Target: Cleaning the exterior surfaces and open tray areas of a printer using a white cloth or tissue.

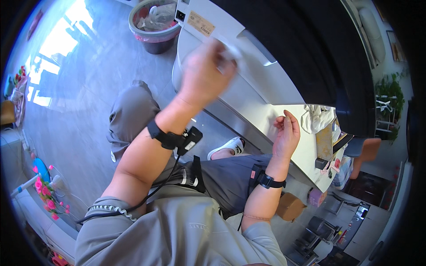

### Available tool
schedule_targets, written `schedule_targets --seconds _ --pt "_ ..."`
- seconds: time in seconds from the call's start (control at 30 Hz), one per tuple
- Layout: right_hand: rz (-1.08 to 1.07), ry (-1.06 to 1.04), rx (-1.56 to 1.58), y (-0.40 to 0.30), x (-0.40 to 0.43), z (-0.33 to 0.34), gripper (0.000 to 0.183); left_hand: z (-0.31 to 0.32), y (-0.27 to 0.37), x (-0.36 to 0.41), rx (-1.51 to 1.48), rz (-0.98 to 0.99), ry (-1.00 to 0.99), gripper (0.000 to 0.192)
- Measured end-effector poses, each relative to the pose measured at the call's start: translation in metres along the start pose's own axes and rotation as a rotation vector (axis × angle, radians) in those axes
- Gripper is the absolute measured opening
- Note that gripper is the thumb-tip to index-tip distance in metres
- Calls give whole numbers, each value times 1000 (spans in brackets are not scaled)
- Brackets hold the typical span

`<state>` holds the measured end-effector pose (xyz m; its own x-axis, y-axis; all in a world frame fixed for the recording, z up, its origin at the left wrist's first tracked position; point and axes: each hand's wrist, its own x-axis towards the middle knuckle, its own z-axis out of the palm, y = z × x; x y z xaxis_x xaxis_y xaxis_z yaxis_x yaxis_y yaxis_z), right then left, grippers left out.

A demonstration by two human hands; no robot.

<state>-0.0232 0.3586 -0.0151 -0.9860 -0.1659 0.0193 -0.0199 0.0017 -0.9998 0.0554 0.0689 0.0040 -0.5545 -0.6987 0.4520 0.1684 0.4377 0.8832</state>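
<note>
My left hand (208,73), blurred, is shut on a piece of white material (231,53), perhaps a tissue or cloth. It is in front of the white side of a large white-and-black appliance (283,84), close to its recessed slot. A label with writing (201,24) and a power inlet (180,15) show on that side. My right hand (288,133) hovers over the edge of a white tabletop (308,159), thumb and fingers drawn together, with nothing visible between them. Both wrists wear black straps; a small black device (190,141) sits on the left one.
A lined trash bin (154,33) with plastic bags stands on the grey floor beyond the table's end. Crumpled white fabric (318,118) and a black box (321,163) lie on the tabletop. My legs are beside the table; a brown stool (290,206) stands at lower right.
</note>
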Motion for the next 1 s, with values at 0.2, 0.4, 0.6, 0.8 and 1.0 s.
schedule_targets --seconds 0.2,0.4,0.6,0.8,1.0 --pt "8 -13 6 2 1 -2 24 -37 -29 95 119 285 555 18" --pt "10 -5 -39 3 -1 -1 25 -9 -14 58 190 629 80 13" --pt "3 5 -52 1 0 -2 25 9 -1 18 88 368 -166 11" --pt "8 11 -65 2 -2 2 23 -13 -17 89 -66 159 517 7" --pt "17 20 -102 4 0 2 24 -9 -6 117 22 352 653 11"
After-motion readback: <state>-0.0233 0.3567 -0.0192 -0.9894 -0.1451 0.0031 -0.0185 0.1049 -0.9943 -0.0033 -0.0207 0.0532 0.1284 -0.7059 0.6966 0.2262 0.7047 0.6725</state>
